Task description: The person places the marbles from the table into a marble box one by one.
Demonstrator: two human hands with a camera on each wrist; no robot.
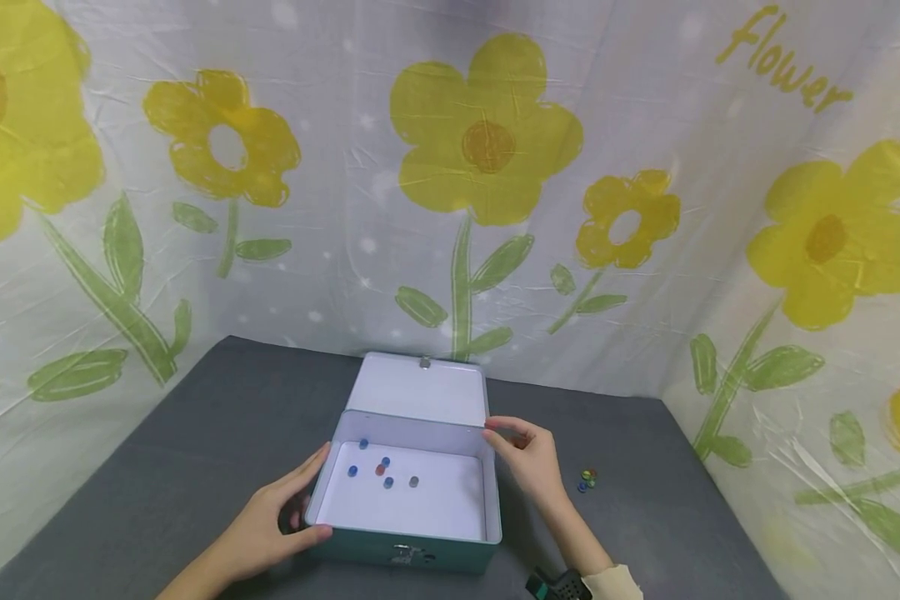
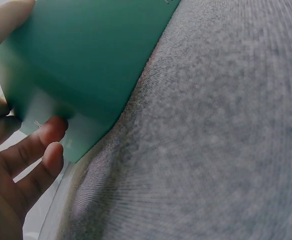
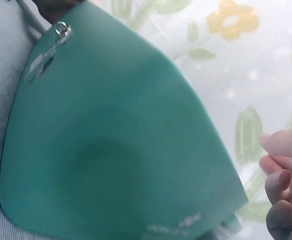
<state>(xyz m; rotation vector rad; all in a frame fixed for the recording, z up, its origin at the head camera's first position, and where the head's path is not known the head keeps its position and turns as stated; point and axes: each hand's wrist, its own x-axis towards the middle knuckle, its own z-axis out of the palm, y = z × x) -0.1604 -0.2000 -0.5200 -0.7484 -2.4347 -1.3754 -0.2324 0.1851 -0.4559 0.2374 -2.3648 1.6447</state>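
Note:
A green hinged metal box (image 1: 401, 546) with a white inside stands on the dark table. Its lid (image 1: 420, 387) is folded back behind it. Several small blue pieces, one red piece (image 1: 380, 470) and one grey piece (image 1: 414, 482) lie on the box floor. My left hand (image 1: 270, 512) grips the box's left side, thumb at the front corner and fingers along the side. My right hand (image 1: 528, 458) is at the back right corner by the lid's edge, fingers bent; the right wrist view shows its fingertips (image 3: 268, 142) apart from the green wall.
Right of the box, a small cluster of coloured pieces (image 1: 587, 481) lies on the dark tabletop (image 1: 270, 400). A white flower-printed curtain (image 1: 345, 208) surrounds the table at the back and sides.

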